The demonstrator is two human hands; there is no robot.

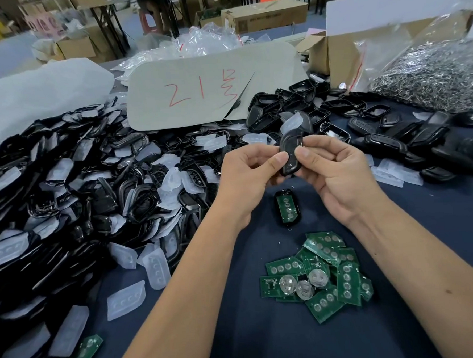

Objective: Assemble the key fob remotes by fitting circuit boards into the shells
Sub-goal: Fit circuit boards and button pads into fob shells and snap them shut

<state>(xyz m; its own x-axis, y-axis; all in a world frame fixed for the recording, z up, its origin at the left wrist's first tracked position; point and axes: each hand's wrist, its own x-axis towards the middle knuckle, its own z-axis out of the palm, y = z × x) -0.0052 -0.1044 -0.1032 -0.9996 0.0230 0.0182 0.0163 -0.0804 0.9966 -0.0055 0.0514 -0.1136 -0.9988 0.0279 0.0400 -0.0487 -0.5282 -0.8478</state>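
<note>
— Shell, where?
— Above the bench, pinched by left hand and right hand, both grips curled round it.
— Boards?
— Heaped below, near another filled shell.

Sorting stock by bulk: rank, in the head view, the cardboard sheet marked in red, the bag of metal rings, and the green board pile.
1. cardboard sheet
2. bag of metal rings
3. green board pile, though nearest the camera

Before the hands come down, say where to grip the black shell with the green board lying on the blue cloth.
Pinch the black shell with the green board across its long side edges, from above. It lies flat, board up and clear of the pile, so the rims are free.
</note>
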